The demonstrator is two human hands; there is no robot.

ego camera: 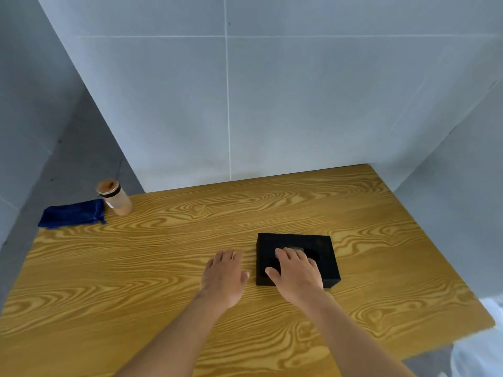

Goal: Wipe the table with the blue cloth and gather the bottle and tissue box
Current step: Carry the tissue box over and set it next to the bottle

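Nearest to us, two bare forearms reach out from the bottom edge over a wooden table point(136, 268) with bold yellow-brown grain. At the lower right corner, just past the table's edge, a pale, translucent plastic item point(479, 352) shows only in part, too blurred for us to identify. Farther in, the left hand point(224, 276) lies palm down on the bare wood, fingers loosely spread and gripping nothing, just beside the left side of the black tissue box point(324, 248). The right hand point(296, 273) rests flat on top of that box, fingers extended over the opening in the lid and thumb out toward the box's left edge; we see it laid on the box rather than closed around it. A small greyish patch shows at the fingertips, which we cannot make out clearly. The box sits right of the table's centre, slightly turned relative to the table's edges. Well apart from it, at the far left corner, the blue cloth point(72, 213) lies folded at the table's edge, and the bottle point(115, 197) stands upright just beside its right end; whether the two touch we cannot tell. The bottle is a tan cylinder with a dark band below its brownish top. Beyond the table, grey tiled walls point(272, 91) with thin pale joints close in the scene.
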